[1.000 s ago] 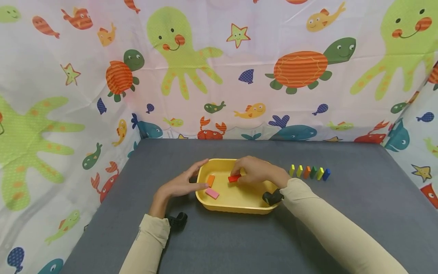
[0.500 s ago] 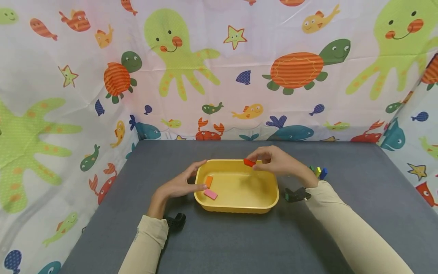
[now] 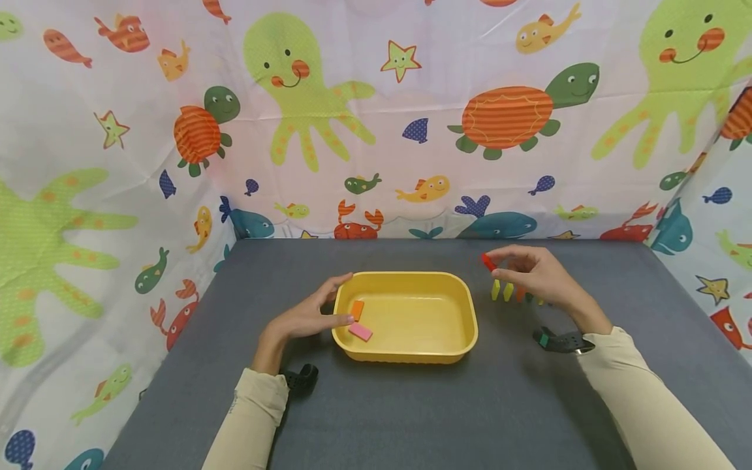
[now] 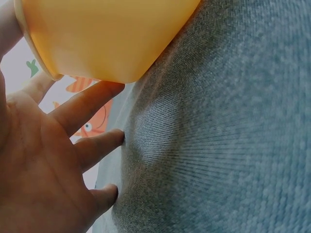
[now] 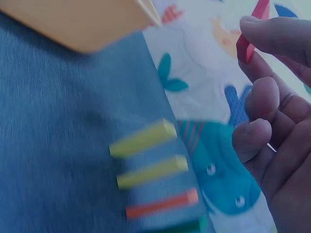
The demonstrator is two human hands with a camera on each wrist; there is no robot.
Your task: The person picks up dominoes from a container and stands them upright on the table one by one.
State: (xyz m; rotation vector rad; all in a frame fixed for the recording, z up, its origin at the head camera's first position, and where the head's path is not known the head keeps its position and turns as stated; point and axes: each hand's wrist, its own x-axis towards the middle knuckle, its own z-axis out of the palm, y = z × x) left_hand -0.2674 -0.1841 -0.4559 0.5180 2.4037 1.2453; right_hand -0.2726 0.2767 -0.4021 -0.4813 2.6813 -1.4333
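Note:
My left hand (image 3: 311, 313) holds the left end of a yellow plastic tub (image 3: 405, 358), its thumb reaching over the rim. In the left wrist view, spread fingers (image 4: 87, 104) lie along and below the tub's outer wall. An orange domino block (image 3: 357, 309) and a pink one (image 3: 361, 331) lie flat inside, near that thumb. To the right of the tub, my right hand (image 3: 537, 274) pinches a red domino block (image 5: 247, 48) between thumb and fingertips. It is raised above a row of standing dominoes, whose yellow end block (image 3: 496, 290) is nearest the tub.
Behind that end block stand another yellow domino (image 5: 153, 172), an orange-red one (image 5: 163, 204) and a green one (image 5: 189, 226); my right hand partly covers the row in the head view. A sea-animal curtain (image 3: 329, 215) borders the grey table (image 3: 405, 418).
My right hand has lifted the red domino out of the tub and carried it right, over the left end of the standing row. The left hand stays on the tub.

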